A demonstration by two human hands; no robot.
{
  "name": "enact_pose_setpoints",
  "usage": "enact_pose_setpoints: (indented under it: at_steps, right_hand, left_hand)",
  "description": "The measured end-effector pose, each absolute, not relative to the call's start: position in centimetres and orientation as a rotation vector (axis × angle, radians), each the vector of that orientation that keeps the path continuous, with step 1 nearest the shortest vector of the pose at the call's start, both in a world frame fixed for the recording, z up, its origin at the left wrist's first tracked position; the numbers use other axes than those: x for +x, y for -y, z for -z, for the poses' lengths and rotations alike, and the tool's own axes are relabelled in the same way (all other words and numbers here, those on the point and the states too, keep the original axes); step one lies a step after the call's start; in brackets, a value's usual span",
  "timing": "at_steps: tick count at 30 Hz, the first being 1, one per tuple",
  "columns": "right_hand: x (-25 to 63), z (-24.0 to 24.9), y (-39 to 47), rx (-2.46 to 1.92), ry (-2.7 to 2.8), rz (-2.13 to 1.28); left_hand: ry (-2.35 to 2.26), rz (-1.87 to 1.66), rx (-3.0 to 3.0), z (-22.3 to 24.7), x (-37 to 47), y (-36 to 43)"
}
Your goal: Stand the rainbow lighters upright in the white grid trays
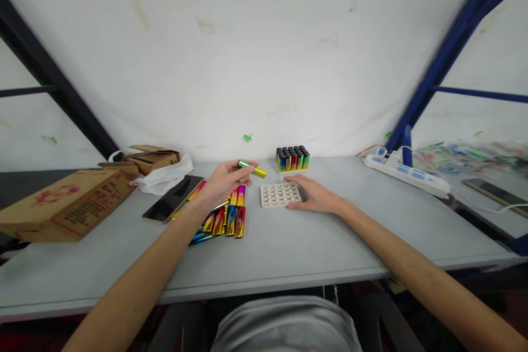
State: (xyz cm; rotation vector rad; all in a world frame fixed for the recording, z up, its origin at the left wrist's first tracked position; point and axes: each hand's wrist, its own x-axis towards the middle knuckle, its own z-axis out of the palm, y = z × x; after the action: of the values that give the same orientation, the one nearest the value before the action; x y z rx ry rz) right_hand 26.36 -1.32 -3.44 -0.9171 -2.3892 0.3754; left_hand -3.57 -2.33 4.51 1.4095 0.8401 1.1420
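A shiny green-and-yellow tube [259, 172] is pinched between the thumb and fingers of my left hand [228, 180], raised above the desk. My right hand [312, 194] is closed around the right end of a white tray with rows of holes [273, 196], thumb at the near edge and fingers at the far edge. The tray's visible holes look unfilled. Below my left hand lies a pile of shiny gradient-coloured tubes [230, 221], partly hidden by my forearm. Behind the tray, a block of upright colourful tubes with black tops [292, 159] stands in rows.
On the left are a cardboard box [70, 201], a smaller open box [153, 159], a white plastic bag [167, 175] and a dark phone [175, 198]. A white power strip [406, 175] with cables lies on the right. Another phone [497, 191] sits beyond the blue frame [443, 49].
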Motion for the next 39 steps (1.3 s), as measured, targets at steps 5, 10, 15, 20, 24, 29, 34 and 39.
enact_pose_setpoints:
  at_steps: [5, 10, 15, 20, 24, 29, 34, 39]
  right_hand:
    - [26.9, 3.5, 1.3, -0.925, 2.408, -0.448]
    - [27.6, 3.0, 1.4, -0.975, 2.385, -0.484]
    - [27.0, 2.8, 1.9, -0.982, 2.379, -0.463]
    - [26.4, 2.9, 2.1, -0.962, 2.36, -0.462]
    - [26.2, 2.7, 2.1, -0.98, 2.334, -0.451]
    - [26.1, 2.7, 2.1, -0.972, 2.322, -0.447]
    - [26.0, 2.7, 2.1, -0.951, 2.326, -0.442]
    - [26.1, 2.9, 2.0, -0.956, 2.338, -0.493]
  left_hand:
    - [-0.793, -1.15, 1.378, -3.1, -2.3, 3.1]
    - [-0.659, -0.981, 1.418, -2.4, -1.2, 4.1]
    - [-0.662, -0.869, 1.172, -3.2, -0.3, 5.2]
    - [-0.715, -0.812, 1.1, -3.7, 0.1, 5.6]
    - [-0.778, -0.767, 1.144, -3.1, 0.5, 5.5]
    - [-0.821, -0.749, 1.165, -2.4, 0.6, 5.2]
    - [-0.787, -0.781, 1.159, -2.4, 0.7, 5.4]
    - [-0.704, -0.9, 1.266, -2.2, 1.2, 5.2]
